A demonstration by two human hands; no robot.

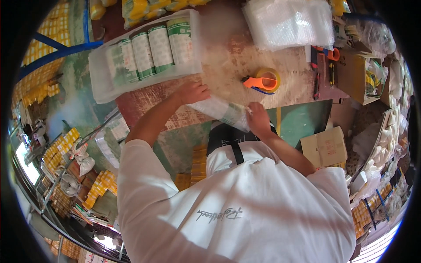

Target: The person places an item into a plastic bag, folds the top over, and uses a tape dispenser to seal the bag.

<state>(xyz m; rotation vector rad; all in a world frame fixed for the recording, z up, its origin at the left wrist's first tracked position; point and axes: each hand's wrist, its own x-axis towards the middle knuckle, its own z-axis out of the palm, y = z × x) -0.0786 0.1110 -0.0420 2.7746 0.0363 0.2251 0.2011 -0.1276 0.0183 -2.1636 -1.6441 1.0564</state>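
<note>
A cylindrical pack in clear bubble wrap [223, 111] lies slantwise over the table's front edge, close to my body. Green print shows faintly through the wrap near its lower right end. My right hand [260, 119] grips that end. At the upper left end, the curled fingers of my left hand [194, 92] hold the wrap's edge; the fingertips are partly hidden. Beyond my hands, an orange tape dispenser [263, 83] with a roll of yellowish tape rests on the worn wooden table [227, 62].
Several white-and-green cylinders [160, 46] lie in a white-lined container [144, 83] at back left. A stack of bubble-wrap bags [291, 23] sits at back right. Utility knives [316, 86] lie near an open cardboard box [353, 77]. A closed carton [324, 147] stands below right.
</note>
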